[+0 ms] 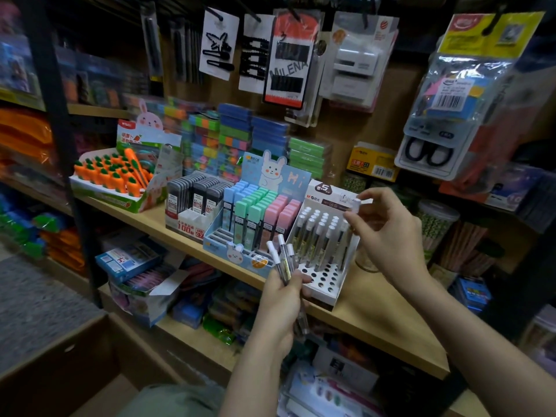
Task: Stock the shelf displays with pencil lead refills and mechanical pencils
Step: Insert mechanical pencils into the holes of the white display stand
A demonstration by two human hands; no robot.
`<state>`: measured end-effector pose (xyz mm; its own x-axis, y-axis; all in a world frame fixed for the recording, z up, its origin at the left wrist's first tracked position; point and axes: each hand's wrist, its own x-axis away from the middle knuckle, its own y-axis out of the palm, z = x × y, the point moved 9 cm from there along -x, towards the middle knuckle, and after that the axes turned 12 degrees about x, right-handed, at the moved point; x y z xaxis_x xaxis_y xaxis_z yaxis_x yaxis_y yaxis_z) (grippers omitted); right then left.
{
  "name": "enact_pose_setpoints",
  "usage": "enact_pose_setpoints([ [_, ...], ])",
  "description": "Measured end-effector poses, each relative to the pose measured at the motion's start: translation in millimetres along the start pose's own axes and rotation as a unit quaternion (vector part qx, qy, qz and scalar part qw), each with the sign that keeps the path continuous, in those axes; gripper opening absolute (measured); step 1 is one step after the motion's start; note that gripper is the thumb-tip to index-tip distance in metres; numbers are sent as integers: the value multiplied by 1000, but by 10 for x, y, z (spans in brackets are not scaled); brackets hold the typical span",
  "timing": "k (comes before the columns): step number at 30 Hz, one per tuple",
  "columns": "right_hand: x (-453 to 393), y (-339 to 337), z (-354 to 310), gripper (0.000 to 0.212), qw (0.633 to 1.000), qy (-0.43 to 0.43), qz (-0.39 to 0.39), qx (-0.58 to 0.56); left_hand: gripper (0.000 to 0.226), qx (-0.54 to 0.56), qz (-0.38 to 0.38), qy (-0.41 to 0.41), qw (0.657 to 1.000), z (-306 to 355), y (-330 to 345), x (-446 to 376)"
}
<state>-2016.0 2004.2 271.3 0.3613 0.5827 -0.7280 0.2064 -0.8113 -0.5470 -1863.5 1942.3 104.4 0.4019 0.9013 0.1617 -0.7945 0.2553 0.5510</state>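
— Where are the two hands?
— Both bare forearms reach forward. The left hand sits lower, fingers curled in a grip around a bundle of pencils.
— And the right?
— The right hand is raised higher, fingertips pinching a small white cap.

Both forearms are bare to the frame's edge, no sleeves, watch or rings on the left hand or right hand.

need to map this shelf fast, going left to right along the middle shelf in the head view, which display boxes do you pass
carrot display → dark lead refill box → pastel bunny display → white pencil stand with holes, where the right hand holds one pencil above it and the left hand grips a bunch.
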Motion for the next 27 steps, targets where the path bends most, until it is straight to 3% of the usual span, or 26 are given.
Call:
enact_pose_setpoints([
  [5, 69, 111, 39, 33, 999, -28, 31, 18, 14, -35, -30, 13, 999, -8, 65, 5],
  [14, 158, 255, 241, 21, 1000, -11, 19, 16, 18, -27, -34, -4, 999, -35, 72, -10],
  [27, -11, 358, 61, 11, 980, -81, -26, 178, 21, -10, -46, -1, 999, -34, 125, 10],
])
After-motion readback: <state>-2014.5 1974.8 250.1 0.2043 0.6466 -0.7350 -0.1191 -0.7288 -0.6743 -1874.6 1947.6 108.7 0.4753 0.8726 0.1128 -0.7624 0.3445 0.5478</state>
